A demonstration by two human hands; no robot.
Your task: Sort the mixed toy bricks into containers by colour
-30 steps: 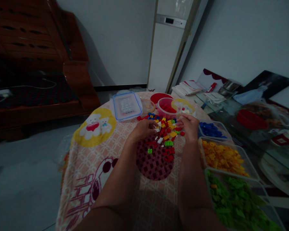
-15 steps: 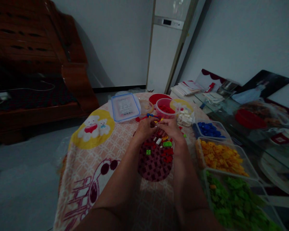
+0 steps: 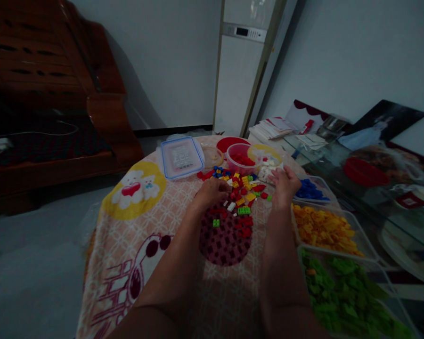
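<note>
My left hand (image 3: 214, 190) is over the loose toy bricks (image 3: 240, 194) in the middle of the table. Its fingers are closed, with a small white toy brick (image 3: 229, 183) at their tips. My right hand (image 3: 284, 183) reaches to the right edge of the heap of white toy bricks (image 3: 267, 165). Its fingers are curled together, and what they pinch, if anything, is too small to make out. Red, yellow, blue and green bricks lie scattered between the hands. A green brick (image 3: 216, 223) sits apart, nearer to me.
A round tub of red bricks (image 3: 240, 169) stands at the back beside a blue-rimmed lid (image 3: 183, 173). Along the right are boxes of blue (image 3: 313, 190), yellow (image 3: 325, 230) and green bricks (image 3: 349, 287). A glass table (image 3: 367, 207) adjoins on the right.
My hands were together over the brick pile and have parted. The right one has moved right to the white bricks, while the left stays near the pile, slightly lower.
</note>
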